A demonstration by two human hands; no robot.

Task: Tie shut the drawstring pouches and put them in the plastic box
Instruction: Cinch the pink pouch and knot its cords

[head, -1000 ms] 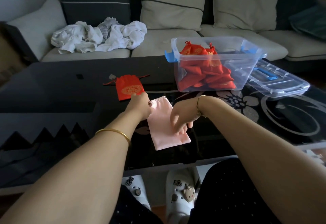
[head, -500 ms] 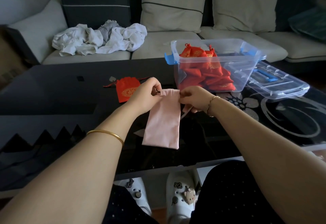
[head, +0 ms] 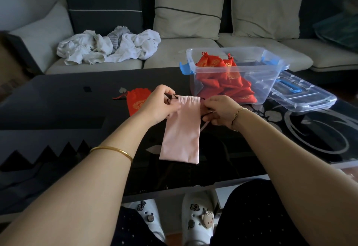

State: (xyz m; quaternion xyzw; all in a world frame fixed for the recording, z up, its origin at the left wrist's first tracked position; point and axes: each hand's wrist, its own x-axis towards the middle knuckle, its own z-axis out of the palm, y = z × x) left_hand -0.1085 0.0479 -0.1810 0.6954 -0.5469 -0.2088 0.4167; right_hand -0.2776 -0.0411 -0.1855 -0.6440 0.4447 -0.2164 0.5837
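Observation:
A long pink drawstring pouch (head: 182,131) hangs above the dark glass table, held at its top by both hands. My left hand (head: 159,105) pinches the dark cord at the pouch's top left corner. My right hand (head: 219,111) pinches the cord at the top right corner. A red pouch (head: 136,101) with a gold pattern lies flat on the table behind my left hand. The clear plastic box (head: 236,75) with blue latches stands at the back right and holds several red pouches.
The box's clear lid (head: 302,94) lies on the table right of the box. The dark table (head: 58,106) has a near edge close to my knees. A grey sofa with a pile of white cloth (head: 108,47) stands behind it.
The pink pouch was lifted off the table and turned upright. My right hand moved from its lower part to the top right corner. Both hands now hold the cords there.

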